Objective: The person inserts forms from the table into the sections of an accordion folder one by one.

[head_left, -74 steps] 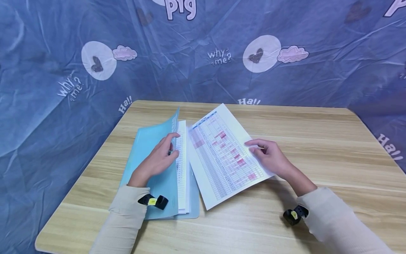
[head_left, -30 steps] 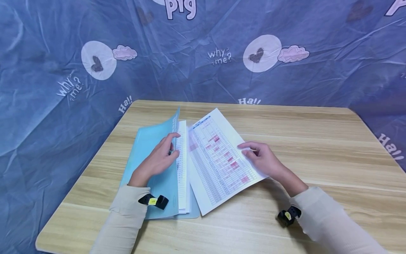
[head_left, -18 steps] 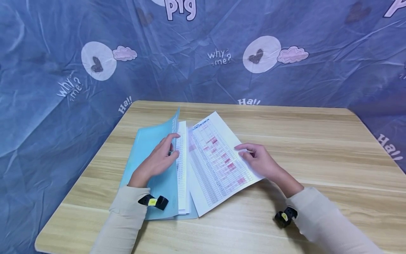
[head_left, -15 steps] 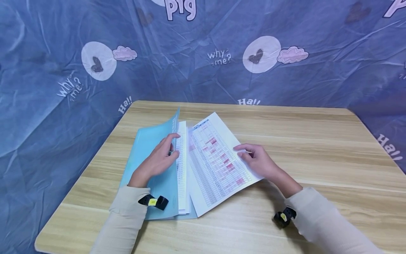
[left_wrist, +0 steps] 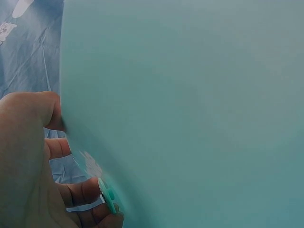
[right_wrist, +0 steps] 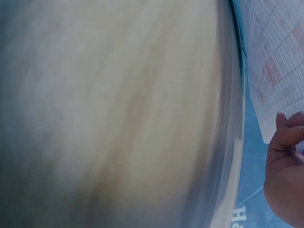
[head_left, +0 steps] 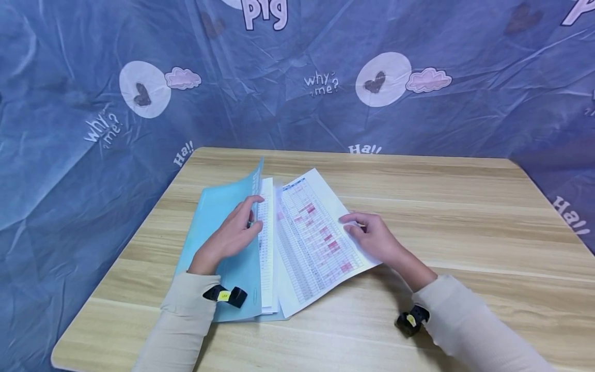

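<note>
A light-blue plastic folder (head_left: 218,201) lies on the table with its cover partly raised. My left hand (head_left: 232,227) holds the cover's free edge between thumb and fingers. In the left wrist view the cover (left_wrist: 180,95) fills most of the picture, and a small green snap button (left_wrist: 108,195) sits by the fingertips. White printed pages (head_left: 267,258) show inside the folder. Between thumb and fingers, my right hand (head_left: 369,235) pinches the right edge of a printed sheet (head_left: 316,248) with pink-marked cells. Its left side is at the folder's opening, partly behind a translucent edge.
The wood-grain table (head_left: 465,217) extends to the right and in front of the folder. Behind and beside it hangs a blue printed cloth (head_left: 288,119). A black wrist camera (head_left: 237,296) is strapped on the left sleeve, and another (head_left: 405,323) on the right.
My right hand has moved left and slightly toward me with the sheet, bringing it further into the folder's opening. My left hand and the raised cover have stayed in place.
</note>
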### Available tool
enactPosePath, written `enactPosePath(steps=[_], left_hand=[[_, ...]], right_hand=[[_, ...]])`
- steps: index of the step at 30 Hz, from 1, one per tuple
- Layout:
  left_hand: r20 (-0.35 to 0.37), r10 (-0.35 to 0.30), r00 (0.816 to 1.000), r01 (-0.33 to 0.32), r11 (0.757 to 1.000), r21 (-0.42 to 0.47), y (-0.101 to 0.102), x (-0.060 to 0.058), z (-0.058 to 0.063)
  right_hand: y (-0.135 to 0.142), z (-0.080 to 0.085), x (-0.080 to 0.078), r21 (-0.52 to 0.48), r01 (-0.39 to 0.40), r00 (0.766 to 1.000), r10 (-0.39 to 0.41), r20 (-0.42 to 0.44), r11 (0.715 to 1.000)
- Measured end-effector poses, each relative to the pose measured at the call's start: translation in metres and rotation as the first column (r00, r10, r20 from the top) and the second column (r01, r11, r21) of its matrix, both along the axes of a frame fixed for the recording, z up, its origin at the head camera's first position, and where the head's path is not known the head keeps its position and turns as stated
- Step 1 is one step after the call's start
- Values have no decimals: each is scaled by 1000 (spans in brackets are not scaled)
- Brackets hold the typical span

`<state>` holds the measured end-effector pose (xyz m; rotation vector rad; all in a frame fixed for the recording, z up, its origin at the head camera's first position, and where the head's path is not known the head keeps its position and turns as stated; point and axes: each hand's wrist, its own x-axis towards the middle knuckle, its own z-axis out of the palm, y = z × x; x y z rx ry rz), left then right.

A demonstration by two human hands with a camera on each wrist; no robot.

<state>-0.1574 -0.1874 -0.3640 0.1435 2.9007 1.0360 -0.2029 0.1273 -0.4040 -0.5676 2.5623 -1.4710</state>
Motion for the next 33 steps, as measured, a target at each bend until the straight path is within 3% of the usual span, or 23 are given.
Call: enactPosePath(steps=[16,24,33], left_hand=[[0,5,1000,-5,1000,5,0,1,0],[-3,3,1000,-3,1000,5,-1,1,0],[-16,-2,1000,2,1000,6,-1,0,-2]], right_hand=[[-7,2,9,2,-14,1000,14,0,1000],[-8,0,11,23,-13,999,12,46,1000],[-4,1,13,70,-97,986,86,142,993]])
